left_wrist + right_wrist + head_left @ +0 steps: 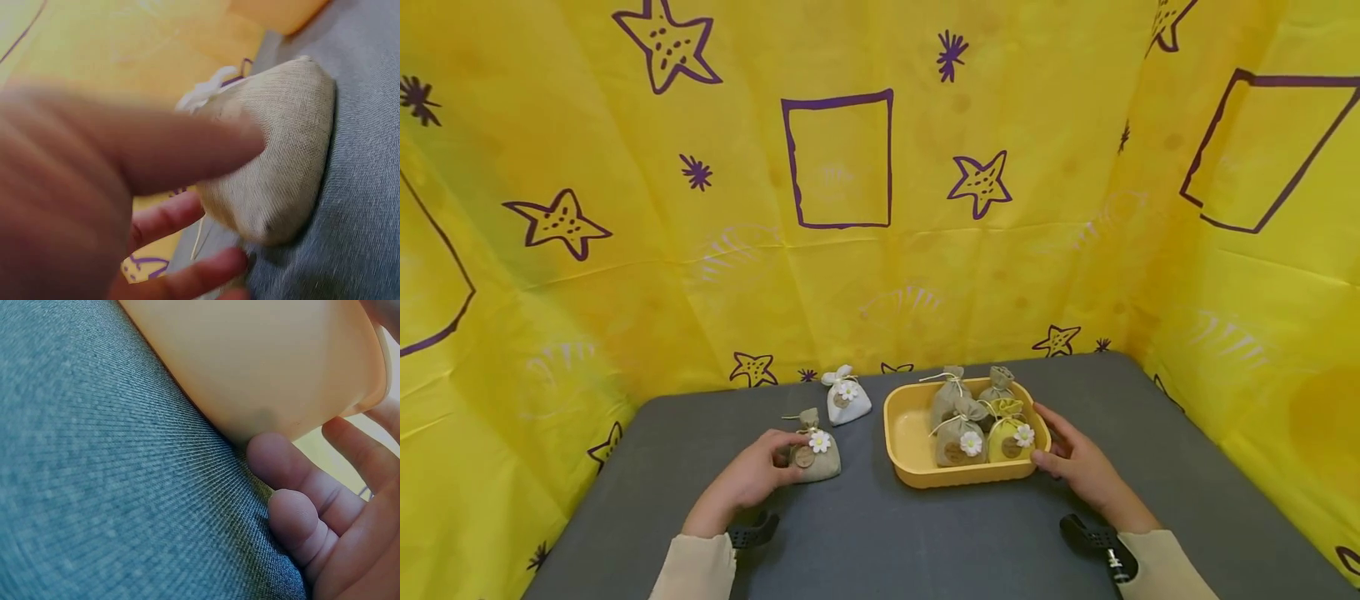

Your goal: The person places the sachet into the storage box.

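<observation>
My left hand [756,471] holds a beige cloth sachet [825,467] between thumb and fingers at its left side. The sachet rests on the table, with a white flower and a round brown tag on its front. In the left wrist view the blurred thumb crosses the sachet [297,131], fingers on its other side. With fingers and thumb, my right hand [1086,471] grips the right end of a yellow plastic basket [925,478]. Inside, at the right, stand several beige sachets [953,435] and one yellow sachet [1000,448]. Fingertips meet the basket's outer wall [275,369] in the right wrist view.
A white sachet [854,410] with a flower stands behind the beige one, left of the basket. The dark grey table [895,542] ends at the back against a yellow patterned cloth [850,275], which also hangs along both sides.
</observation>
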